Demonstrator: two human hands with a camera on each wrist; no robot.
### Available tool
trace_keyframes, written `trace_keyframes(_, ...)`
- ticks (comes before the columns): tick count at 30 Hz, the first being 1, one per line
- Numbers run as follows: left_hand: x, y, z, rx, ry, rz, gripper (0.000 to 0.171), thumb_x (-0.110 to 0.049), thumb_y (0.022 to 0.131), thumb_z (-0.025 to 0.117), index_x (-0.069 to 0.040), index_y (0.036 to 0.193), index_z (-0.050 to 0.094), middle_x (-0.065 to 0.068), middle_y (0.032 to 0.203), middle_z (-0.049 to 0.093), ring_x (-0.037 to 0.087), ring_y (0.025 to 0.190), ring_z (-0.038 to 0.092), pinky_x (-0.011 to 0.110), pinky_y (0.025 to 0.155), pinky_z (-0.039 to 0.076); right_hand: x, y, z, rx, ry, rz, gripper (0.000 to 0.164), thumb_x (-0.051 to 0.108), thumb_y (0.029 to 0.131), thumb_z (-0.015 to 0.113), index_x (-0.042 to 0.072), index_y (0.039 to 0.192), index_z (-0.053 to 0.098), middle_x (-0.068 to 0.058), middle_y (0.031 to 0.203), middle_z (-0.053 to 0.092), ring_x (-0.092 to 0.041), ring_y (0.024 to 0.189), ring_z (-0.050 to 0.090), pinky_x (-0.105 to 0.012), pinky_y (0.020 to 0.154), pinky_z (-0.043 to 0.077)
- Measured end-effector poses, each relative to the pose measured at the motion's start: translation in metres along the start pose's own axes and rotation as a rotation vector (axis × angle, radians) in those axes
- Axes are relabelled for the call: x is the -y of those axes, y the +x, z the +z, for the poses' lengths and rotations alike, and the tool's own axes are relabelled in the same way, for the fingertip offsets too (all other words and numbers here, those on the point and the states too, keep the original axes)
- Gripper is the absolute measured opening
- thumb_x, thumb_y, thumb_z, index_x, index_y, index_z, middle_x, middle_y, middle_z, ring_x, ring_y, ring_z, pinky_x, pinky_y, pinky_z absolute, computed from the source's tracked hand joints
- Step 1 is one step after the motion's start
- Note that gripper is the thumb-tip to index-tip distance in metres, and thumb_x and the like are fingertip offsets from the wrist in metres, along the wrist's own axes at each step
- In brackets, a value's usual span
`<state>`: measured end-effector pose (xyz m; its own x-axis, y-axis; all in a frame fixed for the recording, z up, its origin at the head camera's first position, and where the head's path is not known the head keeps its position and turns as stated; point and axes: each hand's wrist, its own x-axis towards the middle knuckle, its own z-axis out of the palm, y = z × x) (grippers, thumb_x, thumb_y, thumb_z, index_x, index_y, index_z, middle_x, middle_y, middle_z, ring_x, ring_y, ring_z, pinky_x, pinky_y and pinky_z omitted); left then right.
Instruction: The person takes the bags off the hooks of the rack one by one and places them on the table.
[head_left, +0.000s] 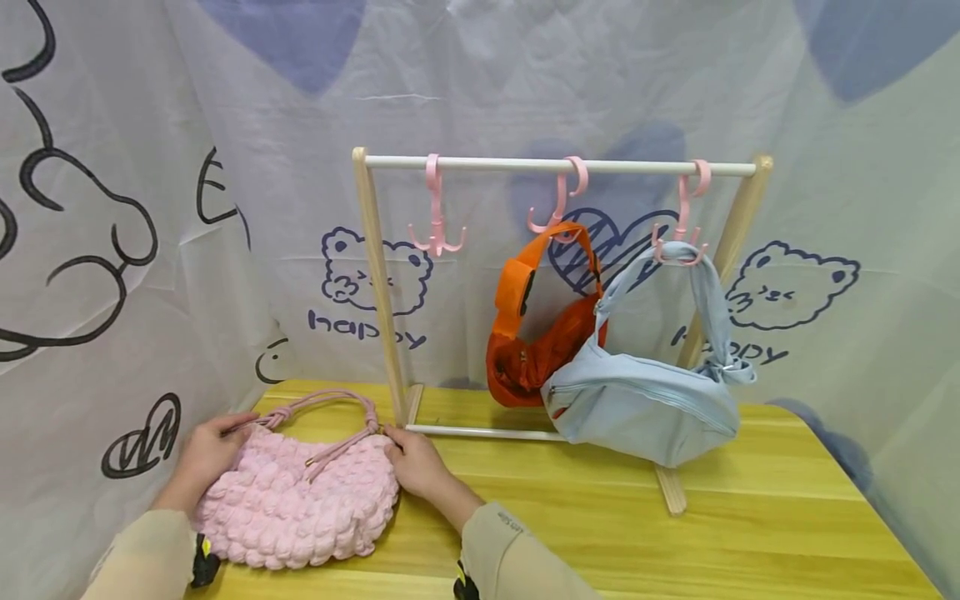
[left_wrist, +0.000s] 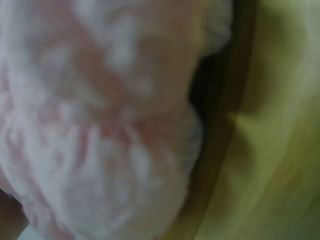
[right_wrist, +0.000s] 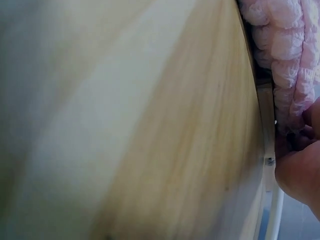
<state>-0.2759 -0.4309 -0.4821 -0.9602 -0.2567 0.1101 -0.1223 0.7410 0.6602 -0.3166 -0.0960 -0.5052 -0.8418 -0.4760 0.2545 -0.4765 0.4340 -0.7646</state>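
The word "happy" (head_left: 339, 323) can be read in dark blue on the white cloth (head_left: 465, 108), under a drawn bear (head_left: 412, 287), above the back edge of the table (head_left: 787, 492) near its back left corner; the left post (head_left: 382, 292) of the rack crosses its later letters. The same word (head_left: 772, 355) stands on the cloth under a second bear (head_left: 813, 287), above the table's back right corner, partly hidden by the right post (head_left: 738, 217) and the blue bag (head_left: 652, 417). Both words slope down to the right. A line of small dark lettering on the right sleeve (head_left: 501, 554), near the cuff, is too small to read surely.
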Motion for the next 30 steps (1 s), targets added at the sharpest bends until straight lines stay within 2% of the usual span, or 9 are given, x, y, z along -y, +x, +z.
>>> trace_keyframes(5, -0.003, 0.002, 0.003, -0.033, 0.063, 0.061, 0.036, -0.011, 0.106, 0.054, 0.005, 0.137, 0.062, 0.041, 0.144, 0.047, 0.063, 0.133, 0.041, 0.073, 0.107, 0.035, 0.001, 0.001, -0.001, -0.019, -0.086, -0.043, 0.037, 0.004, 0.105, 0.056, -0.008, 0.139, 0.061, -0.023, 0.137, 0.065, -0.036, 0.131, 0.060, -0.040, 0.112, 0.048)
trace_keyframes(8, -0.004, 0.002, 0.004, -0.038, 0.088, 0.095, 0.035, -0.008, 0.104, 0.054, 0.006, 0.135, 0.063, 0.041, 0.143, 0.048, 0.063, 0.132, 0.042, 0.073, 0.107, 0.035, 0.002, 0.000, -0.002, -0.030, -0.057, -0.028, 0.037, 0.005, 0.104, 0.057, -0.008, 0.139, 0.061, -0.022, 0.137, 0.065, -0.036, 0.131, 0.060, -0.041, 0.112, 0.047)
trace_keyframes(14, -0.006, 0.002, 0.003, -0.048, 0.101, 0.168, 0.034, -0.004, 0.101, 0.055, 0.008, 0.131, 0.064, 0.038, 0.141, 0.050, 0.062, 0.132, 0.041, 0.073, 0.108, 0.034, 0.001, -0.004, -0.004, -0.050, 0.053, 0.070, 0.039, 0.013, 0.105, 0.059, 0.000, 0.141, 0.063, -0.018, 0.139, 0.065, -0.033, 0.133, 0.058, -0.044, 0.113, 0.047)
trace_keyframes(18, -0.008, -0.001, 0.003, -0.072, 0.102, 0.233, 0.034, -0.003, 0.099, 0.057, 0.010, 0.129, 0.065, 0.039, 0.139, 0.051, 0.062, 0.130, 0.044, 0.073, 0.106, 0.036, 0.001, -0.008, -0.006, -0.054, 0.052, 0.099, 0.039, 0.016, 0.103, 0.061, 0.004, 0.141, 0.065, -0.016, 0.139, 0.066, -0.031, 0.133, 0.059, -0.044, 0.111, 0.048)
trace_keyframes(22, -0.012, -0.007, 0.002, -0.075, 0.091, 0.268, 0.036, -0.003, 0.100, 0.057, 0.009, 0.134, 0.062, 0.039, 0.142, 0.048, 0.063, 0.129, 0.044, 0.075, 0.104, 0.036, 0.003, -0.011, -0.008, -0.058, 0.050, 0.091, 0.040, 0.014, 0.101, 0.063, 0.004, 0.140, 0.065, -0.015, 0.138, 0.067, -0.030, 0.131, 0.060, -0.042, 0.110, 0.050)
trace_keyframes(30, -0.025, -0.019, 0.002, -0.161, 0.078, 0.301, 0.041, -0.001, 0.098, 0.059, 0.006, 0.138, 0.061, 0.031, 0.144, 0.052, 0.059, 0.128, 0.048, 0.073, 0.102, 0.038, 0.005, -0.018, -0.013, -0.066, 0.120, 0.084, 0.044, 0.010, 0.098, 0.065, 0.003, 0.141, 0.064, -0.013, 0.126, 0.073, -0.021, 0.109, 0.069, -0.029, 0.090, 0.057)
